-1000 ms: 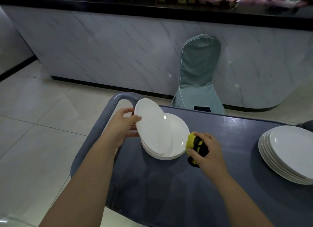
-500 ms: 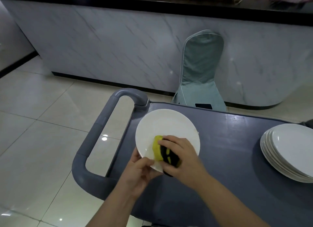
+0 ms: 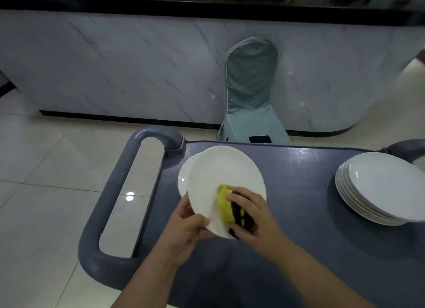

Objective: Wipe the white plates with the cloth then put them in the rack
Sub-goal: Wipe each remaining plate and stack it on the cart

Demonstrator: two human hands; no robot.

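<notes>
My left hand [image 3: 187, 227] grips the near rim of a white plate [image 3: 226, 176], held tilted above the grey cart top [image 3: 299, 192]. My right hand [image 3: 249, 218] holds a yellow and black cloth [image 3: 226, 204] pressed against the plate's face near its lower edge. Under the held plate, the edge of another white plate [image 3: 184, 181] of the left stack shows. A second stack of white plates [image 3: 381, 188] sits at the cart's right end. No rack is in view.
The cart's grey loop handle [image 3: 115, 192] juts out to the left over a glossy tiled floor. Beyond the cart a chair in a teal cover [image 3: 250, 94] stands against a marble-look counter front [image 3: 138, 66].
The plate was lifted off the left stack and turned to face me. My right hand brought the cloth onto it and has rubbed slightly across its lower part.
</notes>
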